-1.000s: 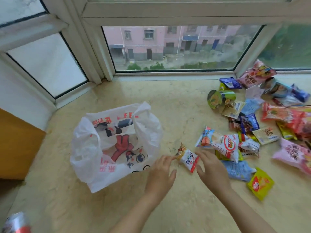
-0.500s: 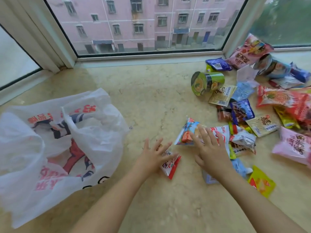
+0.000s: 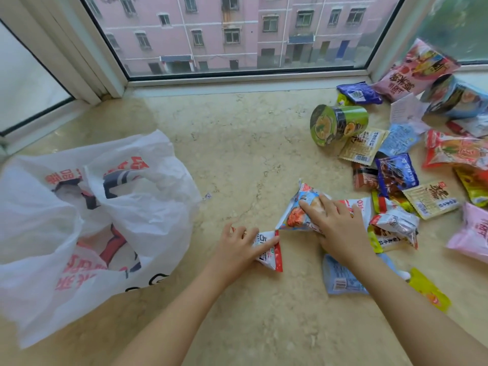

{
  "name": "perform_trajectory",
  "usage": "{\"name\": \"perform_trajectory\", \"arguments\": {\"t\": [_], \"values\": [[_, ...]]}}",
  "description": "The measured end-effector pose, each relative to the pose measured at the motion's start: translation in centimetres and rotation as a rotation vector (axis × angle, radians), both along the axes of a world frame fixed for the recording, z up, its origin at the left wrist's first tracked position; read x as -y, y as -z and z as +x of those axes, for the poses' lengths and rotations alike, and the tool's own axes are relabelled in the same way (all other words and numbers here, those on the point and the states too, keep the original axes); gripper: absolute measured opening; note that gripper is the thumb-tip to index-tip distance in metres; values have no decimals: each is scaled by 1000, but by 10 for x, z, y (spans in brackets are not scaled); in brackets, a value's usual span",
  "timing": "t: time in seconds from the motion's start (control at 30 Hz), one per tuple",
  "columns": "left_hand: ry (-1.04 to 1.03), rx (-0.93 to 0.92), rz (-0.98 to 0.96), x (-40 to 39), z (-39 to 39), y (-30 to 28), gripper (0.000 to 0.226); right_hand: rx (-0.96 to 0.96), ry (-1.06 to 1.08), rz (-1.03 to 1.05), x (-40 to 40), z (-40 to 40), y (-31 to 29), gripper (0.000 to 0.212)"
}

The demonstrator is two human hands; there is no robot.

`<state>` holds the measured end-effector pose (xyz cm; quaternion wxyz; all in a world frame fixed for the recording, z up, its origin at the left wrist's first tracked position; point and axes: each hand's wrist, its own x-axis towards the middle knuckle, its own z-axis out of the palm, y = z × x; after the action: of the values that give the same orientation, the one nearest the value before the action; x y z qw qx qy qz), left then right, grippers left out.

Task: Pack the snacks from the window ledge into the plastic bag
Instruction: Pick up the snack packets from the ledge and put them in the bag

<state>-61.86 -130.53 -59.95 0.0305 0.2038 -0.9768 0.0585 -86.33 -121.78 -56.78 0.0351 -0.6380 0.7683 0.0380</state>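
Your left hand [image 3: 239, 247] lies on a small white-and-red packet [image 3: 270, 250] on the ledge [image 3: 245, 143]; fingers extended across its top, thumb side hidden, so whether you grip it or only press it cannot be told. Packet flat on the stone, just right of the bag [image 3: 87, 220].

Your right hand [image 3: 335, 223] rests on a blue packet [image 3: 297, 213], fingers fairly straight and spread over its upper face. No curl round it visible. The blue packet's near corner touches the white-and-red packet's top edge.

Bag: white plastic, red and dark print, lying on the ledge at left, mouth loosely open toward the window. Contents not readable through the film.

Remaining snacks form a loose pile at right: green cup [image 3: 338, 124] on its side, pink packet [image 3: 414, 70] propped in the window corner, dark blue packet [image 3: 396, 174], pale blue packet [image 3: 340, 278] under your right forearm, yellow packet [image 3: 429, 290] near it. Several overlap.
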Motion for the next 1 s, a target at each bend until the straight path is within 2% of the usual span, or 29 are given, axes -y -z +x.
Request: {"name": "perform_trajectory", "arguments": {"t": [0.07,0.1,0.17,0.2,0.37,0.53,0.63,0.77,1.0], "values": [[-24,-77,-30,-4,6,-5,55,16,17,-80,-3,7,-2,58],[-43,-93,-21,-6,9,-9,57,22,33,-118,-3,12,-5,58],[-110,-111,27,-15,19,-20,78,43,56,-175,-4,23,-14,64],[-148,-126,32,-20,25,-29,81,62,62,-200,-5,30,-20,69],[-296,-252,66,-44,60,-91,49,140,19,-318,-12,70,-73,76],[-398,-291,24,-50,106,-157,47,216,-90,-378,-17,104,-134,75],[-463,-269,9,-49,151,-183,49,253,-143,-396,-11,116,-162,67],[-609,-244,-15,-43,207,-197,52,266,-244,-418,7,137,-187,54],[-852,-118,37,-6,227,-167,53,241,-358,-507,37,194,-204,59]]}}
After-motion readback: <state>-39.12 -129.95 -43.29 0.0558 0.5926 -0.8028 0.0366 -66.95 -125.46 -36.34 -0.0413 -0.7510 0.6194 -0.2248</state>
